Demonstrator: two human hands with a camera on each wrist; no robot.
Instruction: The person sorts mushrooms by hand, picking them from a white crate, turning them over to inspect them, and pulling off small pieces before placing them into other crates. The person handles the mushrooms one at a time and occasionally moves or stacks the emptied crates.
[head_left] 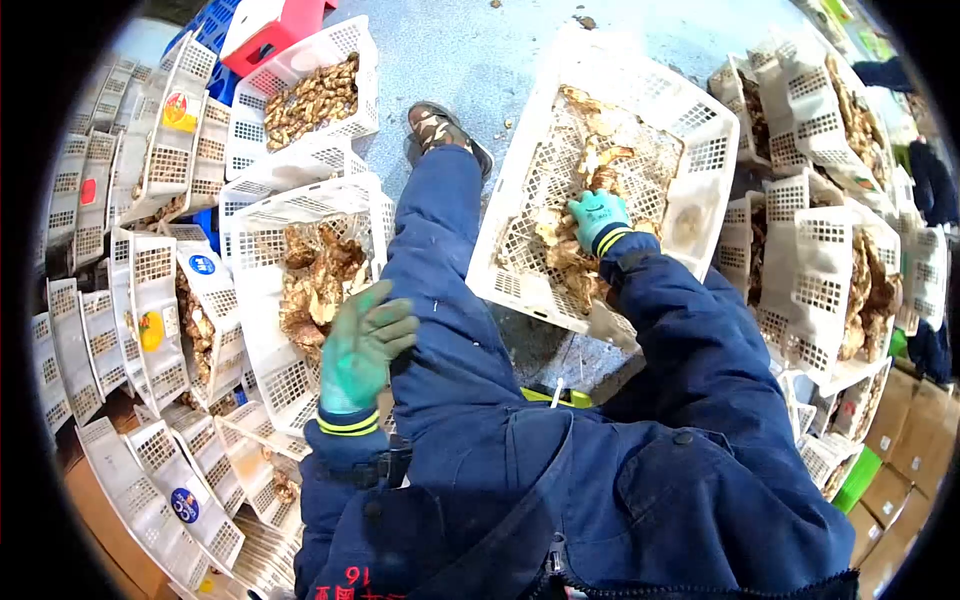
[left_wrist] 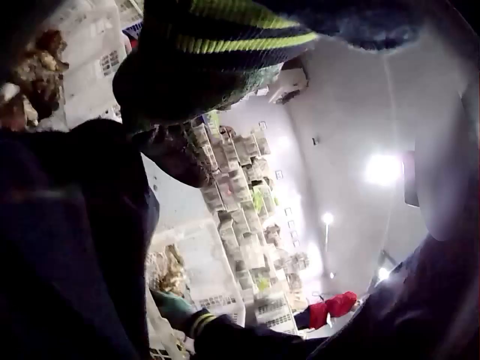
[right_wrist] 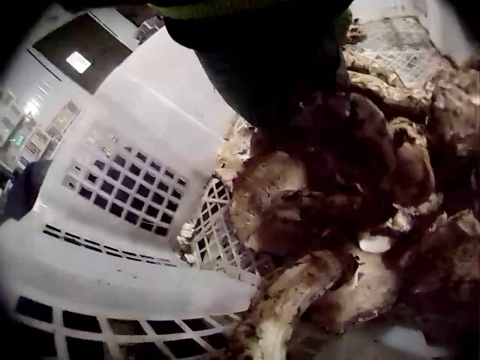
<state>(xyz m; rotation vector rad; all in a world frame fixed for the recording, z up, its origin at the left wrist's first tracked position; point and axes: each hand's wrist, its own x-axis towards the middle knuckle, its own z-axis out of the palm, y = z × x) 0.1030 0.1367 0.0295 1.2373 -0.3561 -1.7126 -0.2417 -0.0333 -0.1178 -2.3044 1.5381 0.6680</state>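
My right hand [head_left: 600, 215], in a green glove, reaches into the white crate [head_left: 700, 150] at the right. It grips a brown knobbly piece [head_left: 606, 178] with pale patches; its fingertips are partly hidden. More such pieces [head_left: 575, 265] lie around that hand, and the right wrist view shows a thick pale-ended one [right_wrist: 289, 304] close below it. The gloved left hand [head_left: 368, 345] hangs by the left thigh, its fingers loosely extended and holding nothing. Near it stands another white crate [head_left: 262, 290] with large brown pieces [head_left: 315, 280].
Stacked white crates [head_left: 150, 270] fill the left side, and more crates [head_left: 825, 235] stand on the right. A crate of smaller brown pieces [head_left: 312, 100] is at the upper left beside a red box [head_left: 275, 30]. The person's shoe [head_left: 448, 135] rests on the blue floor [head_left: 450, 60].
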